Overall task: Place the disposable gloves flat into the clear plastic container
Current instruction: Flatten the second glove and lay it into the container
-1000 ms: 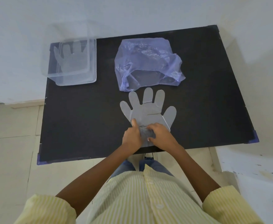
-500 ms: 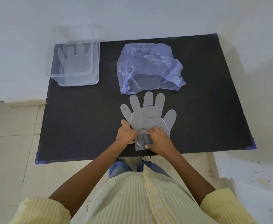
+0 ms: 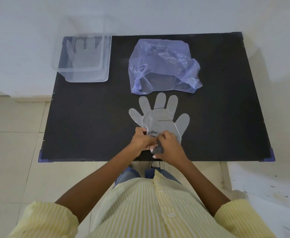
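Observation:
A clear disposable glove lies flat on the black table, fingers pointing away from me. My left hand and my right hand both pinch its crumpled cuff near the table's front edge. The clear plastic container stands at the back left corner, and another glove lies flat inside it.
A crumpled purple plastic bag sits at the back middle of the table, just beyond the glove's fingertips, with more clear gloves showing in its opening. A white wall runs behind the table. Tiled floor lies to the left.
My hands have slid toward me along the cuff and bunched it up between them. The glove's fingers stay spread on the table.

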